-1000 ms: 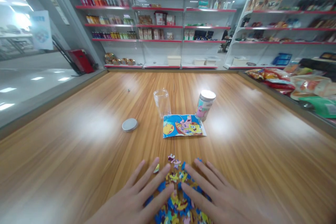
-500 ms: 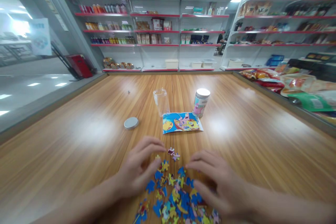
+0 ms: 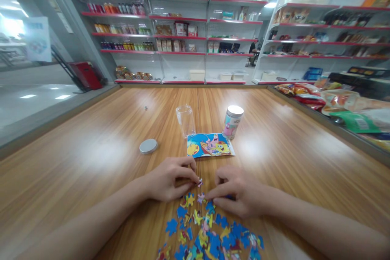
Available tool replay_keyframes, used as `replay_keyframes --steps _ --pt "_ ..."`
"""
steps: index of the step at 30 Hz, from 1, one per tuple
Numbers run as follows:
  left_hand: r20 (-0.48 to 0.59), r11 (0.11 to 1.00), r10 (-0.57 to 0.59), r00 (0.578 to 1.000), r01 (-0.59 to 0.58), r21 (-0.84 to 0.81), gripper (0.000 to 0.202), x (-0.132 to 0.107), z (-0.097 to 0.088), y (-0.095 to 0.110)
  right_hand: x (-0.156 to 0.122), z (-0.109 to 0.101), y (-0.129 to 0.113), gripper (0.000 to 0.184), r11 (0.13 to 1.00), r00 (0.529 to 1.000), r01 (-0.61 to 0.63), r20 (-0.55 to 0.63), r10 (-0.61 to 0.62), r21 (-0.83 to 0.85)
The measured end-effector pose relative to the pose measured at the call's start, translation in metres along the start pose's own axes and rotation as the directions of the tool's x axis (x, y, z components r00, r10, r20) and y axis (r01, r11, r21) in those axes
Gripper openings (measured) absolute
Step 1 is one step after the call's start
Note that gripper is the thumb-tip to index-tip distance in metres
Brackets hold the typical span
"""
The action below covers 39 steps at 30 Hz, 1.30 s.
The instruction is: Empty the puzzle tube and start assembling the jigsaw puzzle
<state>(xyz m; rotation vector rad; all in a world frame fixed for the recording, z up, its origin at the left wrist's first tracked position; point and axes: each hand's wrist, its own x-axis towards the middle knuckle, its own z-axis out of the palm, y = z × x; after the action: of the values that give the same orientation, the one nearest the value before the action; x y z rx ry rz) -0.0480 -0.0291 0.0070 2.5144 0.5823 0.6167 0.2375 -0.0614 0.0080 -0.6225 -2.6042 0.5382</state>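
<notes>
My left hand [image 3: 173, 178] is closed, its fingertips at a small white and maroon jigsaw puzzle piece [image 3: 200, 183] on the table. Facing it, my right hand [image 3: 239, 191] has its index fingertip against a pink jigsaw puzzle piece [image 3: 201, 198], with its other fingers curled in. Loose puzzle pieces [image 3: 215, 243] in blue, yellow and pink spread below both hands, down to the lower edge of the view. Beyond the hands lies a cartoon picture sheet [image 3: 210, 145]. Whether either piece is lifted off the wood cannot be made out.
A clear plastic jar [image 3: 185, 122] stands behind the sheet, and a printed canister [image 3: 233, 122] with a pale lid is at its right. A silver lid [image 3: 148, 146] lies to the left on the wooden table [image 3: 100, 130]. Packaged goods [image 3: 344, 103] line the right side; stocked shelves stand behind.
Both hands have moved inward onto the two puzzle pieces above the pile, and their fingers have drawn closer together. The pink piece now sits lower, farther from the maroon one.
</notes>
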Motion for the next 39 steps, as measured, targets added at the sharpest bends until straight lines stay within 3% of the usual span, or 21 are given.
replay_keyframes --steps 4,8,11,14,18,21,29,39 --pt "-0.063 0.996 0.001 0.998 0.005 0.093 0.019 0.004 0.009 -0.006 0.002 0.001 0.002 0.019 0.995 0.999 0.004 -0.053 0.001 0.096" --pt "-0.137 0.984 -0.024 0.99 0.047 0.169 0.021 0.008 0.021 -0.004 0.003 0.006 0.01 0.025 0.979 0.953 -0.203 -0.225 0.203 0.025" --pt "-0.179 0.983 -0.061 0.982 0.09 0.157 0.021 0.012 0.028 -0.002 0.008 0.01 0.014 0.03 0.959 0.941 -0.277 -0.216 0.259 -0.054" --pt "-0.191 0.983 -0.054 0.98 0.085 0.162 0.019 0.015 0.031 -0.002 0.014 0.012 0.017 0.016 0.957 0.941 -0.283 -0.213 0.264 -0.063" --pt "-0.18 0.982 -0.015 0.984 0.048 0.181 0.019 0.013 0.025 0.0 0.014 0.011 0.021 0.015 0.946 0.919 -0.324 -0.24 0.313 -0.006" --pt "-0.108 0.983 0.043 0.993 -0.023 0.183 0.019 0.01 0.018 0.003 0.01 0.008 0.021 0.016 0.937 0.905 -0.349 -0.252 0.343 0.02" --pt "-0.011 0.958 0.086 0.996 -0.08 0.276 0.025 0.011 0.018 0.009 0.011 0.007 0.018 0.012 0.935 0.903 -0.354 -0.256 0.346 0.014" --pt "-0.038 0.95 0.096 0.995 -0.08 0.302 0.025 0.012 0.018 0.008 0.009 0.008 0.02 0.016 0.945 0.904 -0.328 -0.283 0.32 0.021"
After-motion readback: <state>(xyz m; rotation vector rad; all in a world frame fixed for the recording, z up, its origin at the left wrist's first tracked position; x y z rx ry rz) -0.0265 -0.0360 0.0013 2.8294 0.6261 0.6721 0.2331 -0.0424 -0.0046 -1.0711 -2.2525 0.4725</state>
